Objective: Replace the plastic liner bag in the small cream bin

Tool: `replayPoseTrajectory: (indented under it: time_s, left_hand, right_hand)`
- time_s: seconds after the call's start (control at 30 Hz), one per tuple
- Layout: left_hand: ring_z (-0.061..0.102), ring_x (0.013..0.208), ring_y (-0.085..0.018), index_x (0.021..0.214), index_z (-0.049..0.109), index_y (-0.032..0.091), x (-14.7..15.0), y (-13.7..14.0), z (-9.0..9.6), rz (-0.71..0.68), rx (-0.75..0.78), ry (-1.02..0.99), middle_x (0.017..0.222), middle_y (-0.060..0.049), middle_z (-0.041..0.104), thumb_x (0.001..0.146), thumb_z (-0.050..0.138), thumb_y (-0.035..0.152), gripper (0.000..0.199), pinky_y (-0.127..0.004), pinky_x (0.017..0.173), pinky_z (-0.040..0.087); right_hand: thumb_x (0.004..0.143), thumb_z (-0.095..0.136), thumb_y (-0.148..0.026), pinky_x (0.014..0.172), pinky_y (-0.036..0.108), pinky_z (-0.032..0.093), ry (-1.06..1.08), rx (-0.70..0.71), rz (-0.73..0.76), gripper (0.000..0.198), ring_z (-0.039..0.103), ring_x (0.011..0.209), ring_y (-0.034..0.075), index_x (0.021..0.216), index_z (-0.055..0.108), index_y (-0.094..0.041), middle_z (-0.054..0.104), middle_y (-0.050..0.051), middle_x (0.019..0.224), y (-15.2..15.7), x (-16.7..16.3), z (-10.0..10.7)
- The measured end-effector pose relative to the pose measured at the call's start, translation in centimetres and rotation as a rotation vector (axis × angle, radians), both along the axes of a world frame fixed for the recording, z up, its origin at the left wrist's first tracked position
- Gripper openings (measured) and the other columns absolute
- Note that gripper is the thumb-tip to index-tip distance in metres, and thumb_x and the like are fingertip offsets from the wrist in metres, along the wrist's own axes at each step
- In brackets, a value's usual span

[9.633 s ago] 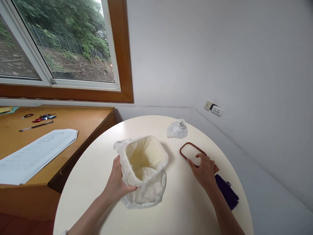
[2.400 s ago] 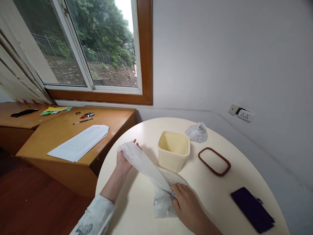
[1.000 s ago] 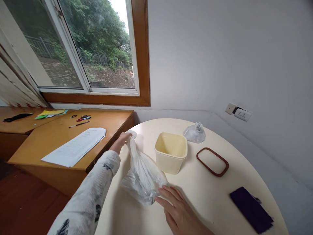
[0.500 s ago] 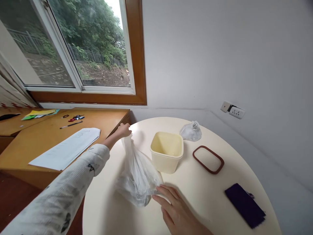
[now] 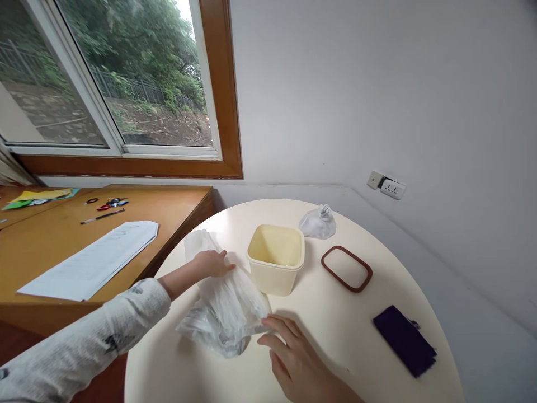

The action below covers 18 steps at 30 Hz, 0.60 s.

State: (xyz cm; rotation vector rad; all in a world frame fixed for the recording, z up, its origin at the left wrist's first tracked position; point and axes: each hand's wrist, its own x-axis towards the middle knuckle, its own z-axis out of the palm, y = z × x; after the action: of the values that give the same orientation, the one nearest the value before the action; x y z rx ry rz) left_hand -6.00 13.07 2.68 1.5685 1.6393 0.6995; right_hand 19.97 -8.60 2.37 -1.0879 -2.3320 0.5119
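A crumpled white plastic bag [image 5: 229, 313] lies spread on the round cream table. My left hand [image 5: 211, 263] rests on its upper part, palm down, with the fingers stretched out and the thumb apart. At the bag's right edge is my right hand [image 5: 296, 352], its fingers apart and slightly bent, the index fingertip touching the plastic. Just beyond the bag stands an uncovered pale yellow tub [image 5: 277, 277]; its visible inside is bare.
Behind the tub sits a knotted plastic bag [image 5: 319, 223]. To the right lie a brown rounded ring [image 5: 346, 268] and a folded dark purple cloth [image 5: 405, 340]. The wooden desk [image 5: 180, 204] on the left holds papers [image 5: 94, 260], a pen [image 5: 103, 216] and small items.
My left hand has let go of the bag's raised end and moved toward me onto the bag. That end has dropped flat on the table. My right hand stays at the edge.
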Motion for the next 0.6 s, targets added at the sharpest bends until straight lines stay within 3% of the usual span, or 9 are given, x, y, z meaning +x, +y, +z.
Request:
replayPoseTrajectory:
  time_s: [0.13, 0.27, 0.43, 0.6]
  left_hand:
    - [0.052, 0.098, -0.046, 0.082, 0.062, 0.019, -0.2, -0.7, 0.5, -0.159, -0.072, 0.36, 0.074, -0.014, 0.061, 0.041, 0.076, 0.042, 0.049, -0.055, 0.081, 0.037]
    - [0.056, 0.094, -0.04, 0.117, 0.052, 0.019, -0.5, -0.6, 2.2, -0.364, -0.102, 0.603, 0.097, -0.014, 0.061, 0.04, 0.075, 0.025, 0.08, -0.05, 0.083, 0.04]
    - [0.053, 0.102, -0.037, 0.134, 0.034, 0.023, -0.8, -0.2, 3.8, -0.533, -0.09, 0.79, 0.122, -0.016, 0.049, 0.05, 0.068, 0.024, 0.091, -0.047, 0.085, 0.041]
    - [0.044, 0.114, -0.035, 0.137, 0.025, 0.026, -0.7, 0.3, 5.6, -0.598, -0.073, 0.863, 0.13, -0.015, 0.041, 0.058, 0.065, 0.038, 0.09, -0.043, 0.086, 0.042]
  right_hand:
    - [0.081, 0.04, -0.007, 0.101, 0.032, 0.034, 0.023, 0.007, -0.013, 0.032, 0.036, 0.121, 0.015, 0.106, 0.052, -0.022, 0.047, 0.005, 0.126, -0.1, 0.0, 0.1]
    - [0.079, 0.039, -0.003, 0.101, 0.032, 0.035, 0.056, 0.011, -0.026, 0.035, 0.037, 0.12, 0.016, 0.106, 0.052, -0.022, 0.047, 0.005, 0.124, 0.0, 0.1, 0.2]
    - [0.076, 0.039, 0.0, 0.1, 0.032, 0.037, 0.065, 0.004, -0.058, 0.041, 0.038, 0.119, 0.016, 0.108, 0.051, -0.023, 0.046, 0.005, 0.123, -0.1, 0.2, -0.1]
    - [0.076, 0.038, 0.001, 0.099, 0.033, 0.038, 0.062, 0.001, -0.083, 0.043, 0.037, 0.12, 0.017, 0.109, 0.05, -0.023, 0.044, 0.005, 0.125, 0.0, 0.3, -0.3]
